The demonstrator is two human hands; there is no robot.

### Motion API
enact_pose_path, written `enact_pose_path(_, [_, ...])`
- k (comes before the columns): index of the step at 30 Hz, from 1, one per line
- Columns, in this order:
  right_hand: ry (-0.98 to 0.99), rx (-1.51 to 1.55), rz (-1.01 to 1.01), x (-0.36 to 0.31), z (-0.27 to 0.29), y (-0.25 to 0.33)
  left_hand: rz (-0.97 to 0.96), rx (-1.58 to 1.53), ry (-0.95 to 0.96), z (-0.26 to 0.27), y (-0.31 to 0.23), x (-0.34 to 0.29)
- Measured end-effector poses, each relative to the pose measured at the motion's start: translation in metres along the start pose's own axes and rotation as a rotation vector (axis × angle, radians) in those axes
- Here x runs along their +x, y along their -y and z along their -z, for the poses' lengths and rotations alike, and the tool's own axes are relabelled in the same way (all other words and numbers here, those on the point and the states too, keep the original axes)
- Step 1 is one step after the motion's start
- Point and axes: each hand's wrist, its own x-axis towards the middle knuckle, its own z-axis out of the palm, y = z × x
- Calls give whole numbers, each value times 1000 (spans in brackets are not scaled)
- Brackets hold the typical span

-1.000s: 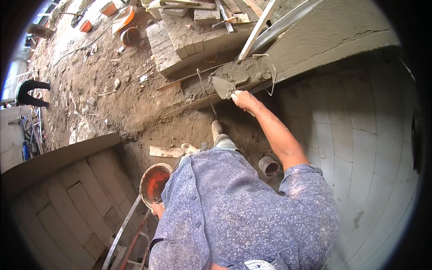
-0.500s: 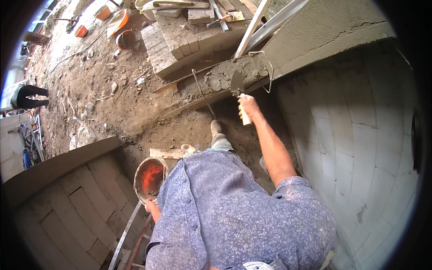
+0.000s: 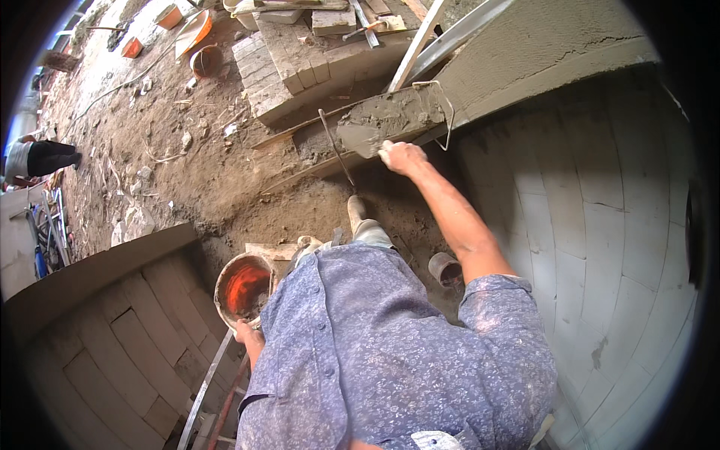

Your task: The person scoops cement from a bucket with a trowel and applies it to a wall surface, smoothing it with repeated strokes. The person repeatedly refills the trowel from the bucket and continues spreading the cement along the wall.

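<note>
My right hand [image 3: 403, 158] is closed around the handle of a trowel [image 3: 359, 140], and the fist hides most of that handle. The trowel's blade lies flat against wet grey mortar [image 3: 401, 111] in a board-edged strip on top of the wall. At lower left, my left hand [image 3: 245, 331] grips the rim of a mortar-crusted bucket [image 3: 244, 283], orange-red inside, with a little mortar in its bottom. A bent metal rod clamp [image 3: 451, 120] straddles the strip just right of the trowel. Another thin metal rod [image 3: 335, 146] leans across its left part.
Block walls stand at right [image 3: 577, 225] and lower left [image 3: 127, 330]. A ladder [image 3: 206, 390] is beside the bucket. Stacked blocks [image 3: 281, 67] and orange tubs [image 3: 193, 34] lie beyond. A small pail [image 3: 445, 269] sits below my right forearm. Another person [image 3: 49, 159] is at far left.
My right hand has turned and moved slightly left, bringing the trowel blade from raised to flat on the mortar, which looks smoother there. The bucket has shifted slightly left in my left hand.
</note>
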Motion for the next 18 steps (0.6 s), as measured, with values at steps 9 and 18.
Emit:
enact_pose_path(9, [-281,19,-176,-21,8,-33,-25,-37,37,-16,47,16])
enact_pose_path(18, [-244,88,-222,12,-1,-25,-262,280,113,-4,44,25])
